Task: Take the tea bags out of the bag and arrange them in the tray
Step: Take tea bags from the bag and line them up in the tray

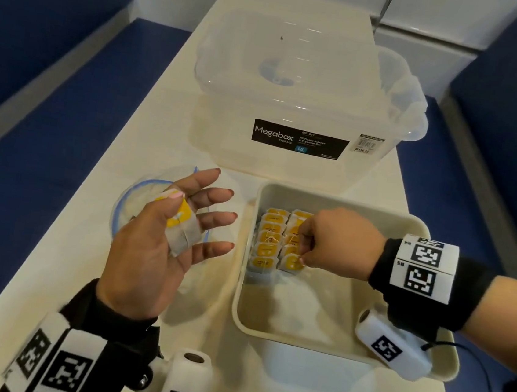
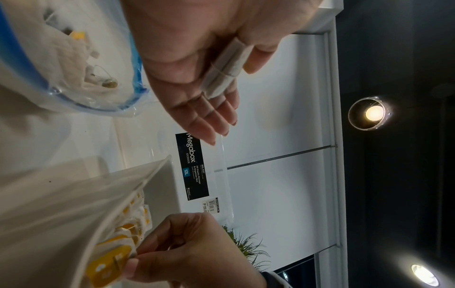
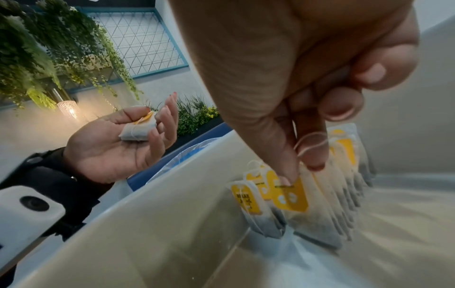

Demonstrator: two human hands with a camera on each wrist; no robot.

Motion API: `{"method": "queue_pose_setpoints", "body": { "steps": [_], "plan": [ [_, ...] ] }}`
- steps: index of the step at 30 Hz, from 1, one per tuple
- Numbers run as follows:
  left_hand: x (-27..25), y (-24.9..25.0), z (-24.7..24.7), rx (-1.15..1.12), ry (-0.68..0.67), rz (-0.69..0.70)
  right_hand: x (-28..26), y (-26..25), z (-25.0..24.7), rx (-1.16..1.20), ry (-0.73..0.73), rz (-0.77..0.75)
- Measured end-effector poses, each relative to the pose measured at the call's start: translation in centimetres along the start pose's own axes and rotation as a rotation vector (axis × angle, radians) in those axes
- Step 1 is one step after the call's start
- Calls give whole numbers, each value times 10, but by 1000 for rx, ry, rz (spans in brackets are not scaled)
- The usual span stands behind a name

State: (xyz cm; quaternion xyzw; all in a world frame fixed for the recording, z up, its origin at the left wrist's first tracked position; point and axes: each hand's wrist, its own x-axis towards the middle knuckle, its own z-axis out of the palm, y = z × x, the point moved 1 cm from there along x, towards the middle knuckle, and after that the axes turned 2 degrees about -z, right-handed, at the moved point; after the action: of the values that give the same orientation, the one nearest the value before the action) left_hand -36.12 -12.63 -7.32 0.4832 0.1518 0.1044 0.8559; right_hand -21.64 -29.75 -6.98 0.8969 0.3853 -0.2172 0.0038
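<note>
My left hand (image 1: 199, 212) hovers palm up over a clear zip bag (image 1: 142, 196) with a blue seal. Its thumb presses one tea bag (image 1: 182, 226) with a yellow tag against the straight fingers; the right wrist view shows this tea bag (image 3: 138, 130) too. More tea bags lie inside the zip bag (image 2: 74, 68). To the right, a cream tray (image 1: 340, 198) holds two rows of yellow-tagged tea bags (image 1: 270, 238) along its far left side. My right hand (image 1: 304, 248) reaches into the tray. Thumb and forefinger pinch the nearest tea bag (image 3: 293, 196) of the right row.
A clear lidded Megabox storage box (image 1: 302, 104) stands just behind the tray and the zip bag. All of it rests on a long cream table (image 1: 133, 103) with blue benches (image 1: 54, 94) on both sides. The near half of the tray holds nothing.
</note>
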Motion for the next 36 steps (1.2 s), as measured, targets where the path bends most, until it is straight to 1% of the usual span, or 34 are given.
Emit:
{"method": "queue_pose_setpoints", "body": {
  "steps": [3, 6, 11, 16, 19, 22, 25, 28, 30, 32, 33, 36],
  "plan": [
    [1, -2, 1, 3, -4, 4, 1, 1, 1, 21, 23, 26],
    [2, -2, 1, 17, -6, 7, 2, 0, 1, 38, -4, 31],
    [4, -1, 2, 66, -15, 20, 5, -2, 0, -16, -21, 17],
    [2, 1, 4, 130, 30, 47, 5, -1, 1, -65, -32, -5],
    [2, 6, 4, 166, 56, 68, 1, 0, -13, -61, -45, -21],
    [7, 15, 9, 232, -8, 20, -3, 4, -47, 101, 77, -59],
    [18, 22, 21, 276, -54, -38, -12, -3, -83, 305, 223, -170],
    [27, 22, 45, 240, -134, -60, -25, -18, -103, 432, 301, -275],
    [27, 22, 59, 202, -190, -78, -32, -26, -108, 418, 314, -320],
    [25, 21, 71, 206, -235, -74, -38, -31, -109, 360, 323, -314],
    [25, 19, 74, 213, -223, -70, -39, -32, -109, 326, 326, -299],
    [25, 14, 78, 248, -132, -37, -45, -31, -110, 261, 343, -233]
  ]
}}
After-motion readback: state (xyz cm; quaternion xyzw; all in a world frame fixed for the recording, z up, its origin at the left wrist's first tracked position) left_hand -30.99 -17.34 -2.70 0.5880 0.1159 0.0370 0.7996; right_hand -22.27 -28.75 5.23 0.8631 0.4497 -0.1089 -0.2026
